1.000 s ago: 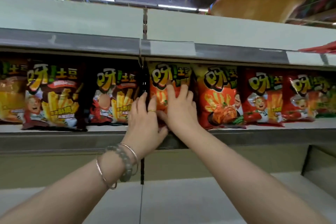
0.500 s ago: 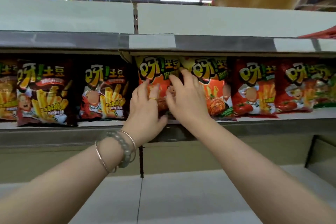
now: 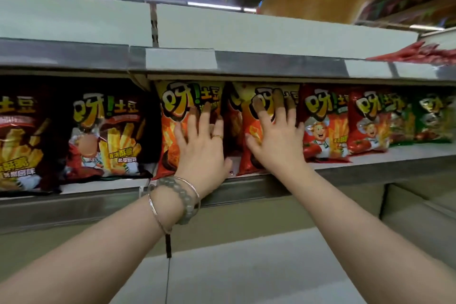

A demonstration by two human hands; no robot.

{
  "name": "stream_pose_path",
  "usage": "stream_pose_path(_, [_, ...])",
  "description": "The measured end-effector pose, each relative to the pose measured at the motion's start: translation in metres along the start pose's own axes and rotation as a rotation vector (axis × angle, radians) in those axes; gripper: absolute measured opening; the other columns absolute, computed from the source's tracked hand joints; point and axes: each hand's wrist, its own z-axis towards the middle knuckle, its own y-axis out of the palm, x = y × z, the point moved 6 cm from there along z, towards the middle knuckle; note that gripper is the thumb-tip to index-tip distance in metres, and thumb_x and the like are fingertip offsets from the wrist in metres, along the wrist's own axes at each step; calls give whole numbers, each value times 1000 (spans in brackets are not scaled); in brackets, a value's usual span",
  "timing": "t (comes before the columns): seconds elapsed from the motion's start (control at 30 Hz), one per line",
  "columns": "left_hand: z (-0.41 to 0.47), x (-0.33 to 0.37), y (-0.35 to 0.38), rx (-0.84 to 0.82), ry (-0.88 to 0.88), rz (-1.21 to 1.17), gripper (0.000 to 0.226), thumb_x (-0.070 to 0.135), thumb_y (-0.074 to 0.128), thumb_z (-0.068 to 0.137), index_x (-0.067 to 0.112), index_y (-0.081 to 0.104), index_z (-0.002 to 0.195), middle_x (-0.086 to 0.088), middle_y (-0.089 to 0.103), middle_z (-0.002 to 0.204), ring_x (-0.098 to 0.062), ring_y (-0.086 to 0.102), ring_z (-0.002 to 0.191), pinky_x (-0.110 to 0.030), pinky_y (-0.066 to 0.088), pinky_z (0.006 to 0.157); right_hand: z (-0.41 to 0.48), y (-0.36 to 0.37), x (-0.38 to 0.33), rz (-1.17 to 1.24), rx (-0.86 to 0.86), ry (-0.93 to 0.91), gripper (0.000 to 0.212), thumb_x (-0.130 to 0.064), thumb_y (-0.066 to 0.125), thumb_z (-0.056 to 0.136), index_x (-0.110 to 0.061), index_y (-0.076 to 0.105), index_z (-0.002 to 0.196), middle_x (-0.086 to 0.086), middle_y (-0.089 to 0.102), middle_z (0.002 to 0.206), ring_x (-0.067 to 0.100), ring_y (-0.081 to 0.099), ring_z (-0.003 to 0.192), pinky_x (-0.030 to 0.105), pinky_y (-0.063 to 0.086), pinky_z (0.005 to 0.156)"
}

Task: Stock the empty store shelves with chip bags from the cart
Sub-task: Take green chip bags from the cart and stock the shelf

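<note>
My left fingers [image 3: 204, 121] lie straight and slightly spread, flat against the front of a glossy orange chip bag with yellow lettering [image 3: 170, 106]. My right fingers [image 3: 265, 118] lie the same way on the matching second orange chip bag [image 3: 243, 116] just to its right. Neither hand curls round anything; both only press. A second ago both hands were crowded together on the first of these bags, thumbs almost touching. Since then my right hand [image 3: 277, 148] has slid rightwards onto the neighbour while my left hand [image 3: 202, 148], with its bead and metal bracelets [image 3: 177, 195], has stayed put, so the hands now sit apart, one per bag. Both bags stand upright side by side at the near edge of the grey metal shelf [image 3: 345, 173], a dark slit between them and their tops just under the shelf above. Dark brown chip bags [image 3: 106, 131] stand to the left, red chip bags [image 3: 323, 126] to the right, and a green chip bag [image 3: 431, 118] at the far right. I read this as the placing being over and the squaring-up under way: I am pushing the pair back so they face out level with the row. This stretch looks filled, so more bags would have to come from the cart, which is out of view, and probably go on the pale lower shelf [image 3: 246, 266].
</note>
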Motion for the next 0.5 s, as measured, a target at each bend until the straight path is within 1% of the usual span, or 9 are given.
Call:
stream_pose_path(0.1, [2,2,4,10,11,27,82,43,53,86,18,8,150,-11,-5,153,-35,-8,141,-54,-7,113,4,5,-1,-6,-22,2,70,-48,48,88,-33,17,148,12,20,151,35,11,140,58,24,105])
stream_pose_path(0.2, [4,4,7,24,2,28,81,43,54,86,18,10,149,-13,-2,153,-36,-8,140,-54,-7,113,11,12,-1,-44,-68,-1,60,-51,44,89,-28,31,143,13,27,147,34,16,137,56,24,105])
stream_pose_path(0.27, [4,4,9,40,-5,38,82,44,55,85,18,12,149,-13,-1,152,-35,-9,139,-54,-8,113,14,15,-1,-38,-93,-5,59,-52,43,89,-27,34,142,13,23,151,36,14,139,58,24,105])
stream_pose_path(0.3, [4,5,9,46,-13,40,82,43,56,84,18,14,149,-14,0,152,-34,-10,138,-54,-9,112,15,15,0,-25,-113,-15,60,-53,43,90,-28,31,143,13,19,153,37,11,140,59,22,106])
stream_pose_path(0.4, [2,9,6,75,-47,63,81,40,60,83,16,19,148,-16,3,152,-34,-10,138,-55,-10,112,16,16,2,16,-167,-60,68,-59,36,91,-35,11,149,12,1,157,37,-4,142,63,13,107])
stream_pose_path(0.47, [2,17,0,113,-54,58,80,37,63,81,14,24,147,-20,7,152,-36,-7,140,-56,-9,112,15,12,3,94,-134,-102,69,-61,31,92,-37,2,149,10,-11,158,32,-16,143,64,3,108])
stream_pose_path(0.5, [3,24,-1,126,-46,50,80,35,64,80,13,26,147,-20,8,153,-37,-6,141,-55,-9,112,14,9,4,162,-111,-119,68,-59,30,93,-35,1,149,10,-12,158,29,-19,143,63,-2,108])
